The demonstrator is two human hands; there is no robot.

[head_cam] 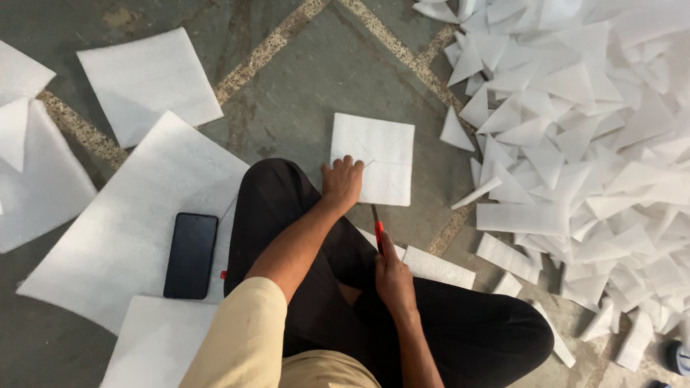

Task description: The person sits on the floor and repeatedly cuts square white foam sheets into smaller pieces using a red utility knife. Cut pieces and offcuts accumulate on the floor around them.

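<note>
A square stack of white foam sheet [381, 154] lies on the grey floor in front of my crossed legs, with faint diagonal lines across it. My left hand [341, 182] presses flat on its near left corner, fingers together. My right hand [392, 276] rests by my knee and grips a red-handled cutter [378, 231] whose blade points up toward the square's near edge.
A big heap of white foam triangles and strips [575, 129] fills the right side. Large white foam sheets [136, 208] lie at the left, one with a black phone [190, 255] on it. Another strip [438, 267] lies by my right knee.
</note>
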